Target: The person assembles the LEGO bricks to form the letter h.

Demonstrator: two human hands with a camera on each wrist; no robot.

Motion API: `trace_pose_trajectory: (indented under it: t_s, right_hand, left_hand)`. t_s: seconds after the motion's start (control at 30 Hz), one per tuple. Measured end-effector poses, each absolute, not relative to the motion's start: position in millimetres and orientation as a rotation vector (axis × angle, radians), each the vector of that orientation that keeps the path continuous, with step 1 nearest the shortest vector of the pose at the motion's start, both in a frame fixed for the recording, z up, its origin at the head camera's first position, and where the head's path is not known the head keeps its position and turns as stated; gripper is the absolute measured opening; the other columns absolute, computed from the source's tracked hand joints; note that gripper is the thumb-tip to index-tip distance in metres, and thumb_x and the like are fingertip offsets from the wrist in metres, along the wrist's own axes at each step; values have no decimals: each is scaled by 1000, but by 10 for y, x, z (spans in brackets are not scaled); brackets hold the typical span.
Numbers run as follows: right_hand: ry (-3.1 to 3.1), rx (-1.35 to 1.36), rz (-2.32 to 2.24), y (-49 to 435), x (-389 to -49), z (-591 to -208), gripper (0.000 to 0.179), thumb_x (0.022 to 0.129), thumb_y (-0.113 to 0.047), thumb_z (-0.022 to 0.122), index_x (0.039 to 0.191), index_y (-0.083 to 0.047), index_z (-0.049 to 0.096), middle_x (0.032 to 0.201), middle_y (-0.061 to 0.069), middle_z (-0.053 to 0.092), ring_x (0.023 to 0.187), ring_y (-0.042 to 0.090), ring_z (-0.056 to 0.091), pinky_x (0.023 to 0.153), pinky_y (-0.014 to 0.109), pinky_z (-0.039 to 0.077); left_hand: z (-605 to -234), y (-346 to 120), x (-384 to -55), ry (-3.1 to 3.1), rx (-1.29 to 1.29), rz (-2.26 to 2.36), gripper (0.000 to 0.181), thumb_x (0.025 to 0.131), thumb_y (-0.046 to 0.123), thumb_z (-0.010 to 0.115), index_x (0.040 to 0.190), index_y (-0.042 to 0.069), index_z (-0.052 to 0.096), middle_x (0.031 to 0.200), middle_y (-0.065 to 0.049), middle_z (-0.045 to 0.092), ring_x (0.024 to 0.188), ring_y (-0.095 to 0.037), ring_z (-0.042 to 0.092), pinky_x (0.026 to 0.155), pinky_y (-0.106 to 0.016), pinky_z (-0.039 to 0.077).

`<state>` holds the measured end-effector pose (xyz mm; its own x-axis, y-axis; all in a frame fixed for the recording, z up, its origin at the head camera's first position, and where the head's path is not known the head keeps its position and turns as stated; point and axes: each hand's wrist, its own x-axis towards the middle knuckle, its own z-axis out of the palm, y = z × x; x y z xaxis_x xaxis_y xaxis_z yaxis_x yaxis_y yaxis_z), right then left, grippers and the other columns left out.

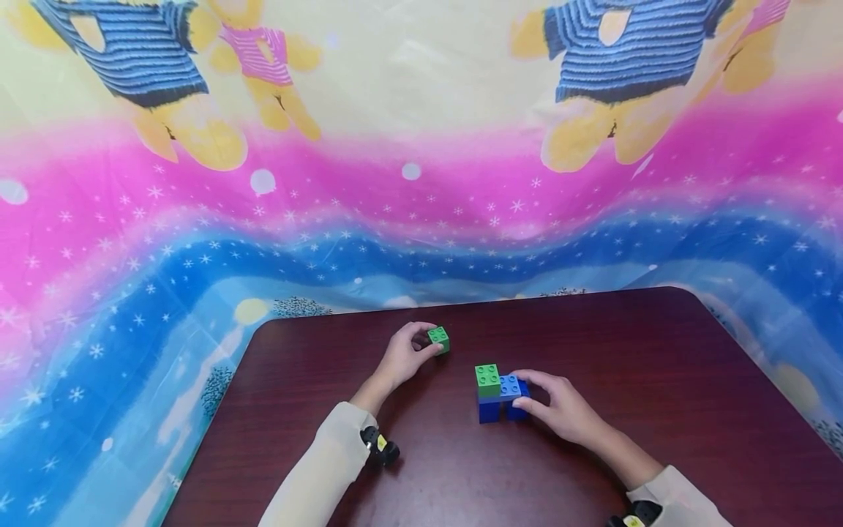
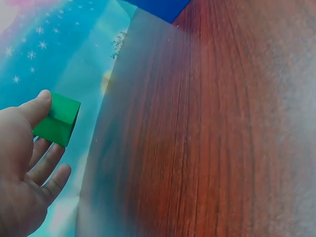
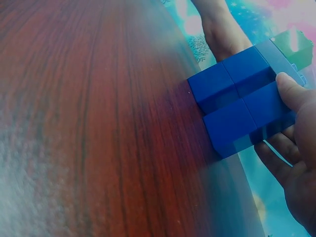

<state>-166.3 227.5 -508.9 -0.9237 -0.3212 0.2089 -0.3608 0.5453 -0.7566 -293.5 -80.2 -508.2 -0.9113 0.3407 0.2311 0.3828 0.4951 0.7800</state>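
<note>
Between thumb and fingers, my left hand (image 1: 403, 356) pinches a small green toy brick (image 1: 438, 339) with studs on top. The same green brick (image 2: 57, 118) shows smooth sides in the left wrist view. My right hand (image 1: 563, 410) grips the right side of a small brick structure. Its two legs are stacked dark blue bricks (image 3: 232, 116), with a gap between them. A lighter blue studded brick (image 1: 510, 386) bridges the legs, and another green brick (image 1: 487, 377) sits on its left end. My left hand is behind and left of the structure, apart from it.
Both hands are over a dark reddish-brown table (image 1: 421, 454) with rounded far corners. Behind it hangs a curtain (image 1: 408, 205) printed with bears and snowflakes. Black wrist devices are strapped near both cuffs, the left device (image 1: 380, 445) close to the tabletop.
</note>
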Motion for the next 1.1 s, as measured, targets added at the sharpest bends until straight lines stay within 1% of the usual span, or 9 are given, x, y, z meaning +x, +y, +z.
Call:
trace_pose_trajectory:
  t_s: [0.13,0.3,0.4,0.53,0.6,0.7,0.83,0.9,1.1]
  right_hand:
    - [-2723,597,1348,2273,-1661,-5089,49,96,-29,73,137,-5,62,127,5,69,108,14,64,97,40,53]
    - [-2723,597,1351,2275,-1662,-5089,48,96,-29,73,137,-5,62,127,5,69,108,14,64,97,41,53]
    - [-2720,598,1355,2276,-1662,-5087,48,96,-29,73,137,-5,62,127,5,69,109,14,64,97,39,53]
    - [-2717,602,1357,2277,-1662,-5084,49,96,-28,73,137,-4,62,126,5,69,109,14,64,97,37,53]
    - [-2717,605,1358,2277,-1662,-5085,49,96,-28,73,137,-3,61,126,5,69,109,14,64,97,36,53]
    - [-2719,606,1356,2276,-1663,-5085,50,96,-28,73,136,-2,61,126,5,69,109,13,64,97,36,53]
    - [-2720,603,1352,2275,-1665,-5088,49,96,-29,73,136,-3,61,125,4,69,108,13,64,97,37,53]
    - [-2720,601,1353,2276,-1665,-5088,49,96,-29,73,136,-3,62,125,4,69,108,13,64,96,36,53]
    - [-2722,595,1359,2272,-1665,-5090,49,96,-29,73,136,-3,62,124,4,69,107,13,64,95,36,54]
  left_hand:
    - [-5045,-791,-2880,-2667,-679,-1407,39,91,21,79,127,11,67,110,-4,65,97,-19,66,83,-37,57]
    - [-4973,-762,-2805,-2639,-728,-1422,39,91,21,80,127,12,67,109,-3,65,95,-20,65,80,-34,57]
    - [-4928,-742,-2755,-2618,-763,-1433,39,91,20,80,127,11,67,109,-4,65,95,-24,66,79,-32,57]
    - [-4882,-711,-2698,-2591,-806,-1460,39,90,18,80,127,9,67,110,-5,65,97,-31,67,79,-35,57]
    - [-4863,-694,-2674,-2584,-819,-1472,39,90,17,80,127,9,67,110,-6,65,97,-32,67,79,-36,57]
    - [-4831,-668,-2635,-2574,-839,-1488,39,90,17,80,126,9,67,110,-5,64,94,-26,67,79,-35,58]
    - [-4772,-627,-2576,-2561,-862,-1500,39,90,18,81,125,10,68,109,-3,64,88,-14,65,77,-31,57]
    - [-4740,-608,-2547,-2552,-879,-1497,39,89,19,81,125,10,69,109,-2,65,87,-11,63,76,-30,57]
    - [-4640,-551,-2457,-2530,-928,-1509,38,89,17,81,124,10,69,107,-2,65,89,-15,64,76,-28,56]
